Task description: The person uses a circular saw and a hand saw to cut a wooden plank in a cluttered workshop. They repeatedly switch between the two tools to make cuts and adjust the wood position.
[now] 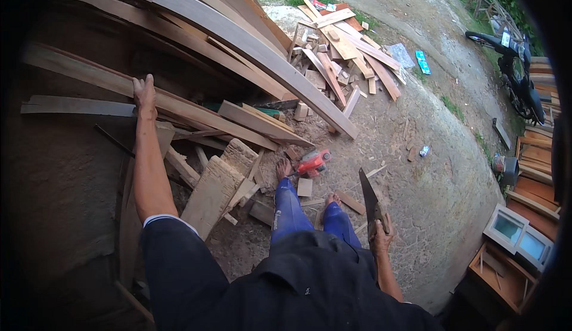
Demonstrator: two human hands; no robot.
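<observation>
My left hand (145, 93) reaches out to the left and is closed over the upper edge of a long wooden plank (196, 118). That plank slants from the far left down toward the middle, among other leaning boards. On the right, my right hand (381, 234) grips a hand saw (370, 200) by its handle. The dark blade points away from me, tip up and slightly left, apart from any wood. Between the two hands, a red power tool (314, 162) lies on the ground beside my left foot (283, 168).
Long boards (238, 36) lean at the upper left. A thick wooden block (211, 194) stands near my left leg. Scrap wood (342, 45) is heaped ahead on the concrete ground (429, 182). A motorcycle (518, 75) and framed glass panels (506, 228) are at the right.
</observation>
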